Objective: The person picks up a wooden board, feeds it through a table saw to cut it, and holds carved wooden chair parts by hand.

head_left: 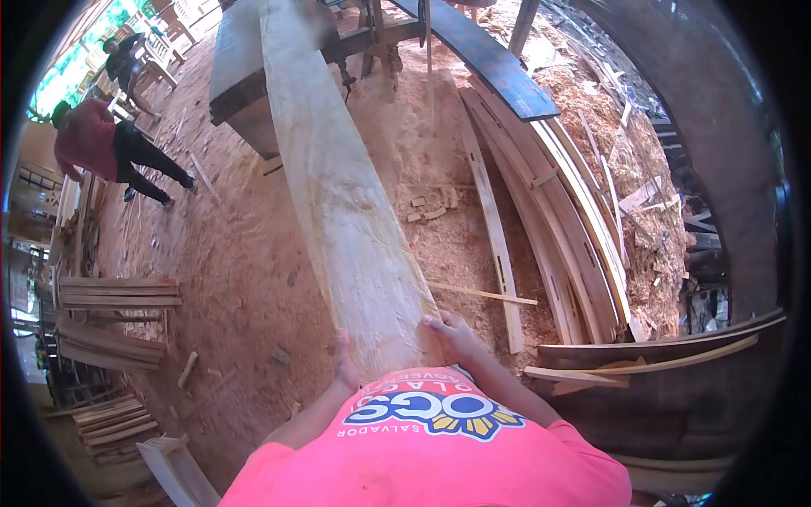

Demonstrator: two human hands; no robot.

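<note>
A long, wide pale board [351, 207] runs from my waist up to a wooden work table [241, 63] at the top. At the board's near end, my left hand [345, 359] grips the left edge, its fingers mostly out of sight beneath. On the right edge my right hand [452, 336] holds the same end, thumb on top and the other fingers partly hidden. The near end rests close against my pink shirt [439, 448]. The far end lies over the table, where part of the view is blurred.
Long planks [541, 211] lie stacked on the right, with a dark blue board [498, 72] above them. Cut wood [118, 293] is piled at the left. One person in a dark red shirt [89, 139] stands at the upper left, another person [127, 63] beyond. Sawdust covers the ground.
</note>
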